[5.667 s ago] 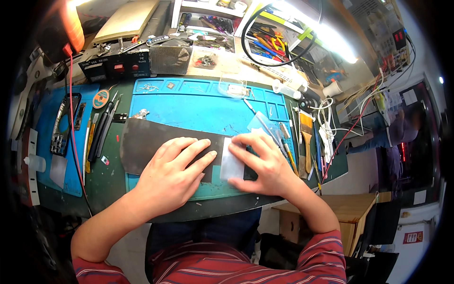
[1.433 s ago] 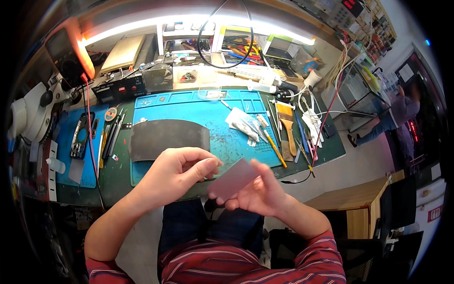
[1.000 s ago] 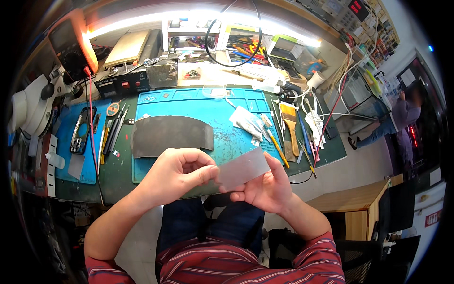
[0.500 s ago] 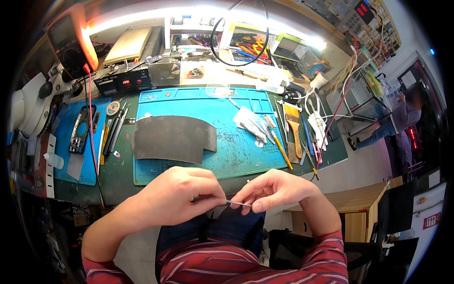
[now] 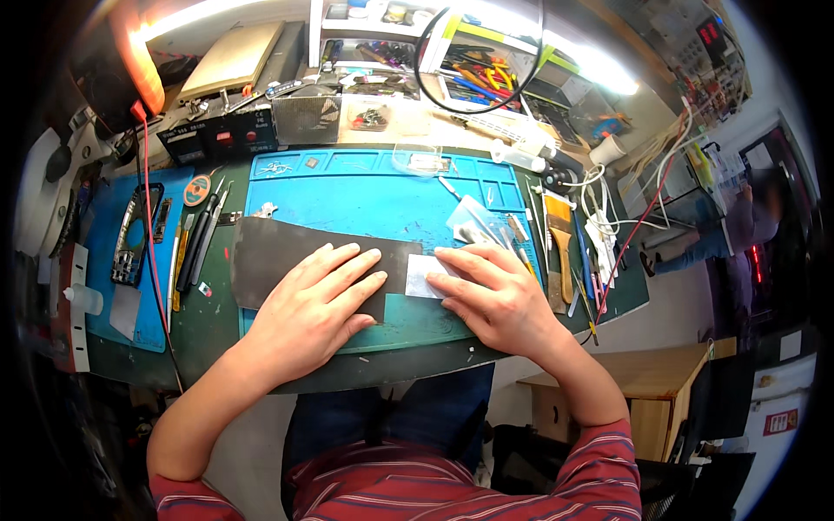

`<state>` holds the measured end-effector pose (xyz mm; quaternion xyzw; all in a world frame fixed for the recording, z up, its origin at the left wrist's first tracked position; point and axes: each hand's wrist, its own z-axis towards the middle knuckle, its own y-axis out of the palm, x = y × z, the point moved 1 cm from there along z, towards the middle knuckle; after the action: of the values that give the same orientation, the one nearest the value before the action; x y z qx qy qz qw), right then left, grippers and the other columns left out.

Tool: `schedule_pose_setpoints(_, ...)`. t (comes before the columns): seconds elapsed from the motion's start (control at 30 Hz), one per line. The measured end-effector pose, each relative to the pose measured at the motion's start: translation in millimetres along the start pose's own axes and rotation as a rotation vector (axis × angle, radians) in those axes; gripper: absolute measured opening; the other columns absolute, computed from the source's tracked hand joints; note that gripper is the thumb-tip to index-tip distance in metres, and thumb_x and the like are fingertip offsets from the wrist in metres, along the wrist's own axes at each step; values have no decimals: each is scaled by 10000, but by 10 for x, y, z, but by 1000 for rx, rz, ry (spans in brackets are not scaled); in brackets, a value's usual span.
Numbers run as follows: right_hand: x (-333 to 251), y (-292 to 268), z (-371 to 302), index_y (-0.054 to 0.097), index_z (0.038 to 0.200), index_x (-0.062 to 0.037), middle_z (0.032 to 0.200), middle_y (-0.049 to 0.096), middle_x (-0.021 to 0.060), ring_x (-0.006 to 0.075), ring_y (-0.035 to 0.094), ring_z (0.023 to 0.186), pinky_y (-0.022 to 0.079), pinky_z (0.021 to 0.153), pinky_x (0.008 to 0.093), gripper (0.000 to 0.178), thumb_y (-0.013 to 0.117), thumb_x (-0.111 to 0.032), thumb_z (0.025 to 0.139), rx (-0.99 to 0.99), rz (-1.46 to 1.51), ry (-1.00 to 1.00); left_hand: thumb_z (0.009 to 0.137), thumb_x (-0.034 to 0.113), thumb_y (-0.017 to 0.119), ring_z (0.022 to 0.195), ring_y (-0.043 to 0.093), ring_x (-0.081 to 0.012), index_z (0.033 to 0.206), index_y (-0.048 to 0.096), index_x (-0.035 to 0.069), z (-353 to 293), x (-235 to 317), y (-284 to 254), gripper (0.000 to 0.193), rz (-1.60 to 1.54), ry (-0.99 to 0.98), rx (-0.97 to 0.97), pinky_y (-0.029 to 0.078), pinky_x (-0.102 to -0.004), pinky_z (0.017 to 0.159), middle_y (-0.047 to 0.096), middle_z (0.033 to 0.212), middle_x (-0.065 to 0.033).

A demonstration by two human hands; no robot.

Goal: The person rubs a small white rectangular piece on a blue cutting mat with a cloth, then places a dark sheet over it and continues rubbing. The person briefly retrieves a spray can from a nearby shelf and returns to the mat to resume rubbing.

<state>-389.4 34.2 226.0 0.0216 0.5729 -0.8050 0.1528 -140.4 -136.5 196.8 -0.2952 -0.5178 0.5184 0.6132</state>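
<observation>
A dark grey sheet (image 5: 271, 260), seemingly sandpaper, lies on the blue work mat (image 5: 365, 208) in front of me. My left hand (image 5: 314, 302) rests flat on it with the fingers stretched out. At the sheet's right end is a small, thin, silvery square plate (image 5: 419, 280), partly over the sheet. Fingertips of my right hand (image 5: 502, 297) press on the plate's right side, its fingers extended and slightly apart. The right fingers cover that edge of the plate.
A clear plastic bag (image 5: 473, 221) lies beyond my right hand, near a wide brush (image 5: 559, 226). Slim tools (image 5: 204, 243) and an open phone frame (image 5: 139, 239) lie at left. A red cable (image 5: 149, 191) hangs there. Another person (image 5: 747, 221) stands far right.
Both hands have moved forward from above my lap onto the sheet. The thin plate, held edge-on between them before, now lies flat on it, and the left hand has let go of it.
</observation>
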Motion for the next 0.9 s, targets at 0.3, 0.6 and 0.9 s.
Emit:
schedule_pose_setpoints(0.3,96,98,87,799,1287,-88,1402,727,139,365,686,1213,576,1062,478,368,831,-109,922,-16,61,-10,978,190,802,1553,513,-344,1484,681,80,-13,0,-8,532,-63,-37,-8,405,-550,1306,593,1646,-116)
schedule_pose_setpoints(0.6,110,113,133,792,1317,-84,1400,731,137,367,690,1204,571,1065,481,405,822,-84,913,-23,54,-11,963,187,813,1547,521,-338,1487,683,83,-15,-4,1,550,-61,-36,2,410,-546,1304,594,1646,-111)
schedule_pose_setpoints(0.9,124,57,104,793,1307,-79,1399,730,133,371,684,1183,572,1057,471,386,813,-71,922,-51,101,-54,954,181,819,1540,527,-336,1478,689,79,-10,3,-6,549,-58,-40,11,415,-544,1302,599,1641,-111)
